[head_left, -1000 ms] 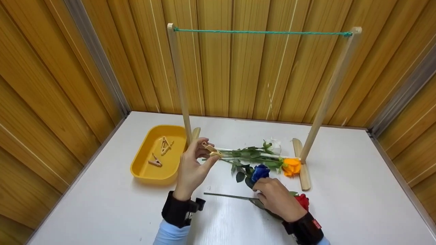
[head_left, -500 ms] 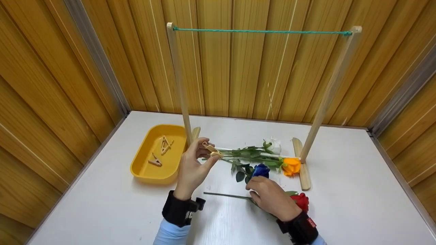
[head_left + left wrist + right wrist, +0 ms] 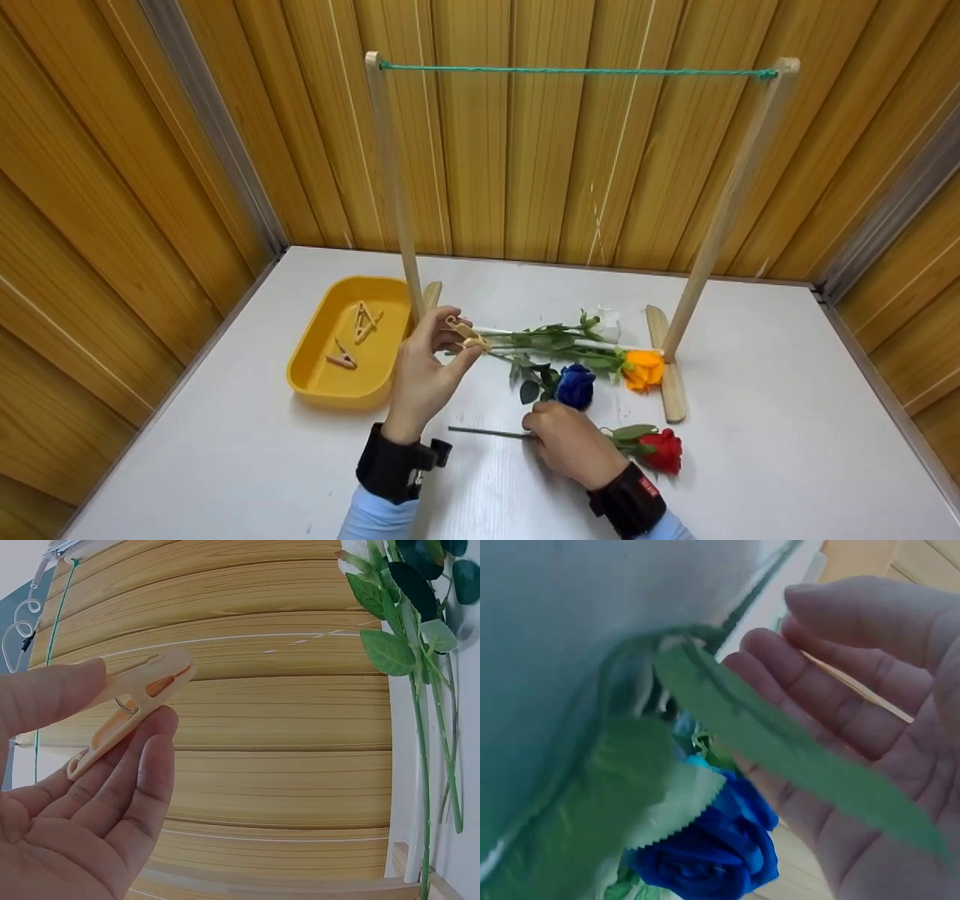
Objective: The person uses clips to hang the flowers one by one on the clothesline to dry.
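Observation:
My left hand (image 3: 424, 379) pinches a beige clothespin (image 3: 124, 709) between thumb and fingers, raised over the table beside the yellow tray. My right hand (image 3: 574, 442) is over the stem of a red rose (image 3: 664, 451) lying near the front; the hand covers the stem's middle. In the right wrist view the thumb stands apart from the loosely bent fingers, and a long green leaf (image 3: 780, 742) crosses in front of the palm. Just beyond the right hand lies a blue rose (image 3: 576, 387).
A yellow tray (image 3: 301, 367) at left holds two clothespins (image 3: 365, 322). Behind the hands lie an orange rose (image 3: 643, 370) and a white rose (image 3: 606, 322). A teal cord (image 3: 570, 70) spans two wooden posts, the right post (image 3: 724, 225) standing behind the flowers.
My right hand has moved left and nearer to me along the red rose's stem, uncovering the blue and red blooms. The left hand keeps the clothespin in place.

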Motion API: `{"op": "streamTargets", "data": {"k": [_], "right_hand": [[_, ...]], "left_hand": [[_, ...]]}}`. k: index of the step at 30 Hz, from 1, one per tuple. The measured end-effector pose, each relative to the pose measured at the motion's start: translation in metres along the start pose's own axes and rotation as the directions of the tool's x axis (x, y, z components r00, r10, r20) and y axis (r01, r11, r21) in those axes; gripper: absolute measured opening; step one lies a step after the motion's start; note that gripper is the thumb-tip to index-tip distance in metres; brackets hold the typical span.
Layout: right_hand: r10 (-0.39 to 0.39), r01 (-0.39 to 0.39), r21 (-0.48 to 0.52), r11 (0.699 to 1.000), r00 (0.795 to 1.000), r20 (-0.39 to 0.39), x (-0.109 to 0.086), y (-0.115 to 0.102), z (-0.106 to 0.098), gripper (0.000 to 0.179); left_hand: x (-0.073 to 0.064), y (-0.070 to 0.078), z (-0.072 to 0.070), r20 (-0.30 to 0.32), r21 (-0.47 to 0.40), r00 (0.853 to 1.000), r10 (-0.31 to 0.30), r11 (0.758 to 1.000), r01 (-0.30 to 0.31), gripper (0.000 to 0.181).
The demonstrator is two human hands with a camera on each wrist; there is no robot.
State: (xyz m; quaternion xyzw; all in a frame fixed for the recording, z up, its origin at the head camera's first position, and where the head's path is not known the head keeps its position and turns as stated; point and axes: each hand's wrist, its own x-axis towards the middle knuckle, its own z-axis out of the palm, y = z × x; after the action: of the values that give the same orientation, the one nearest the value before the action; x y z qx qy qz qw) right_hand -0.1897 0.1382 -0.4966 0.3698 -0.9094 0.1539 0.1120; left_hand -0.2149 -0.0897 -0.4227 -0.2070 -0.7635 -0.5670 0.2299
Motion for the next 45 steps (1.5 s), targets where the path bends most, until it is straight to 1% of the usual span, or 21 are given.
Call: {"op": "streamTargets", "data": {"k": [4,8,11,13,18,21,23,26,30,33,36,40,43,45], "right_hand": [[0.032,-0.032,-0.040,0.999,0.999,0.018,0.002,-0.001,0.004,0.015],[0.073,-0.071,-0.038,0.997,0.996,0.052,0.005,-0.002,0.005,0.016],[0.086,-0.084,-0.050,0.995,0.995,0.055,0.007,-0.002,0.007,0.018],[0.089,-0.086,-0.064,0.994,0.995,0.051,0.008,-0.002,0.008,0.019],[0.084,-0.078,-0.099,0.992,0.995,0.055,0.010,-0.003,0.010,0.020],[0.071,-0.065,-0.104,0.992,0.996,0.052,0.010,-0.003,0.008,0.021],[0.061,-0.057,-0.099,0.993,0.997,0.036,0.011,-0.003,0.006,0.022],[0.047,-0.047,-0.063,0.997,0.999,-0.008,0.013,-0.002,0.001,0.022],[0.048,-0.048,0.005,0.999,0.996,-0.075,0.017,0.001,-0.007,0.022],[0.060,-0.054,0.056,0.997,0.991,-0.121,0.020,0.002,-0.013,0.020],[0.085,-0.066,0.113,0.991,0.981,-0.172,0.022,0.002,-0.019,0.018],[0.144,-0.098,0.201,0.975,0.963,-0.229,0.026,0.002,-0.029,0.014],[0.189,-0.117,0.273,0.955,0.948,-0.254,0.030,0.003,-0.039,0.014],[0.209,-0.115,0.323,0.939,0.939,-0.273,0.034,0.003,-0.046,0.015]], "left_hand": [[0.000,0.000,0.000,0.002,0.003,1.000,-0.006,1.000,0.006,0.049],[0.000,-0.002,0.001,0.002,0.000,1.000,-0.003,1.000,0.003,0.049],[-0.001,-0.003,0.001,0.002,-0.006,1.000,-0.005,1.000,0.005,0.048],[-0.001,-0.004,0.001,0.002,-0.012,1.000,-0.008,1.000,0.008,0.048],[-0.002,-0.006,0.002,-0.004,-0.010,1.000,0.015,1.000,-0.015,0.048],[-0.002,-0.006,0.002,-0.004,-0.014,1.000,0.011,1.000,-0.011,0.048],[-0.002,-0.006,0.002,-0.001,-0.023,1.000,0.008,1.000,-0.008,0.048],[-0.001,-0.005,0.001,0.000,-0.037,1.000,0.005,0.999,-0.005,0.048],[0.002,-0.004,-0.001,-0.012,-0.055,1.000,0.019,0.998,-0.020,0.047],[0.006,-0.002,-0.004,-0.027,-0.060,0.999,0.032,0.998,-0.033,0.047],[0.011,0.003,-0.007,-0.036,-0.051,0.999,0.040,0.998,-0.041,0.049],[0.023,0.013,-0.012,-0.032,-0.020,0.998,0.053,0.998,-0.053,0.048],[0.033,0.021,-0.017,-0.022,0.010,0.998,0.065,0.998,-0.065,0.048],[0.041,0.026,-0.020,-0.013,0.028,0.997,0.074,0.997,-0.074,0.048]]}}
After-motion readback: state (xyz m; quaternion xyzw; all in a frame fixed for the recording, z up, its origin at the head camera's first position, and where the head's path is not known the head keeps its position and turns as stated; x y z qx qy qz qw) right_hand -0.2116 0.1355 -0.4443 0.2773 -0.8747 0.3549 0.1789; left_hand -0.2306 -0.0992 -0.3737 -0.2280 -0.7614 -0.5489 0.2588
